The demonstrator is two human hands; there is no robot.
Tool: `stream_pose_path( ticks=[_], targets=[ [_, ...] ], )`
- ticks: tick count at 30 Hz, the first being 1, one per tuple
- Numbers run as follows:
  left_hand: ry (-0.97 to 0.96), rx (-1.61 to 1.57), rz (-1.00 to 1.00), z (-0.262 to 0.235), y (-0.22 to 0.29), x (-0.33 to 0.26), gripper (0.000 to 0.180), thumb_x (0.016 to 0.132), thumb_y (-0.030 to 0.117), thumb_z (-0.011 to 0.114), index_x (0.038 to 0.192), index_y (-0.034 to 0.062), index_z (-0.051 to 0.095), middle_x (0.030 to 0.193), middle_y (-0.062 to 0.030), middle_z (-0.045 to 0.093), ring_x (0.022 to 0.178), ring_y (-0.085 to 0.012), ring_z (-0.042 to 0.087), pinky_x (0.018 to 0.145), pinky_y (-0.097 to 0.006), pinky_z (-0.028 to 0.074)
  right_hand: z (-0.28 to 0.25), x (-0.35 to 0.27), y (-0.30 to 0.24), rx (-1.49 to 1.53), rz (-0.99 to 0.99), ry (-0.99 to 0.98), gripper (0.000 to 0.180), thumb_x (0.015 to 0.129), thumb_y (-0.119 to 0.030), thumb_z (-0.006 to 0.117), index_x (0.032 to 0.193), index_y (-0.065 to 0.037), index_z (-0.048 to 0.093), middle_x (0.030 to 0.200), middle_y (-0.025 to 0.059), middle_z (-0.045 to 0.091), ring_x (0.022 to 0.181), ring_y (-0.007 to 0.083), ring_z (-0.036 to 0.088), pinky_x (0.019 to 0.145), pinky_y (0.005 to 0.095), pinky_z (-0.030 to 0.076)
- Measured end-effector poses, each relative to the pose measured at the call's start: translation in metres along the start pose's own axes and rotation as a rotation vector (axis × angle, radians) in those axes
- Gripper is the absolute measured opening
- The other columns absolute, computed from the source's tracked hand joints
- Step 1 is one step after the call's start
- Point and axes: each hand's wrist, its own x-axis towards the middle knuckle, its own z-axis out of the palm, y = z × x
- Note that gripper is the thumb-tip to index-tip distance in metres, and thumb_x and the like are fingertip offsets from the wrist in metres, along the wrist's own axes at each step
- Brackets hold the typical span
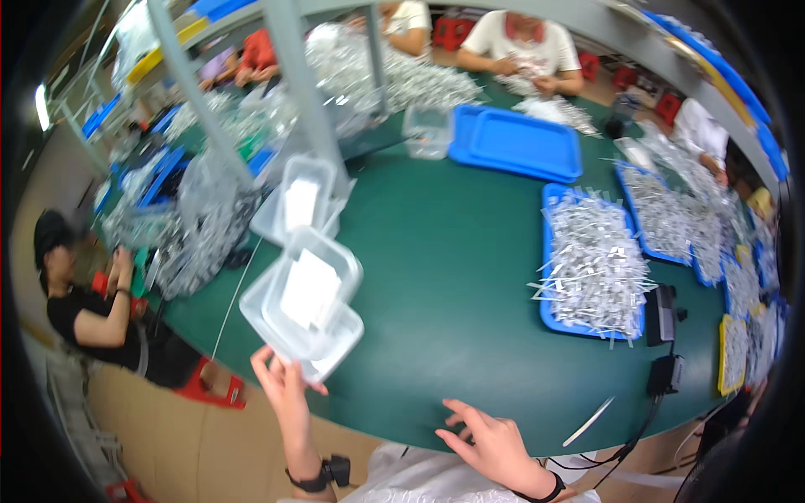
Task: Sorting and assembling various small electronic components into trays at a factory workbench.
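Observation:
At the near left of the green table, my left hand point(285, 390) has its fingers and thumb at the near edge of a clear plastic container point(340, 339), seemingly gripping it. Another clear container point(348, 268) overlaps it, and a white paper slip point(311, 289) shows inside. My right hand point(488, 444) is over the table's near edge, fingers apart and slightly bent, holding nothing. A thin white strip point(589, 422) lies to its right. Farther right, a blue tray point(547, 285) is heaped with thin white and silvery strips point(595, 260).
More clear containers point(323, 180) stand behind, beside a grey post point(302, 92). Stacked blue trays point(524, 142) and a clear tub point(428, 132) are at the far side. Black devices with cables point(662, 314) sit right. Several people work around the table; one person point(101, 318) sits left.

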Motion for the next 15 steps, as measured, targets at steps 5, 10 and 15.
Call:
stream_pose_path(
  ticks=[5,10,15],
  targets=[
    [-0.372,-0.139,-0.232,0.047,-0.012,-0.047,0.043,0.085,0.003,0.043,0.123,0.0007,0.023,0.105,-0.0207,0.053,0.073,-0.0241,0.058,0.051,-0.034,0.05,-0.024,0.003,-0.003,-0.142,-0.153,0.406,0.057,0.076,-0.026,0.072,0.126,-0.011,0.05,0.079,0.0023,0.058,0.051,0.0174,0.057,0.05,0.0302,0.048],
    [-0.64,-0.22,-0.322,0.086,0.01,-0.077,0.038,0.092,0.009,0.046,0.124,0.0023,0.027,0.104,-0.0131,0.055,0.068,-0.0134,0.055,0.052,-0.024,0.047,-0.037,-0.012,0.023,-0.21,-0.3,0.44,0.034,0.075,-0.021,0.072,0.106,-0.011,0.063,0.061,0.0027,0.058,0.051,0.0195,0.059,0.047,0.0293,0.046],
    [-0.891,-0.236,-0.278,0.107,0.028,-0.076,0.043,0.093,0.009,0.047,0.13,0.0003,0.027,0.095,-0.0086,0.053,0.069,-0.0128,0.053,0.058,-0.024,0.047,-0.065,-0.035,0.032,-0.334,-0.32,0.629,0.021,0.068,-0.017,0.077,0.084,-0.01,0.067,0.057,0.0038,0.059,0.049,0.0192,0.058,0.045,0.028,0.044]
  ],
)
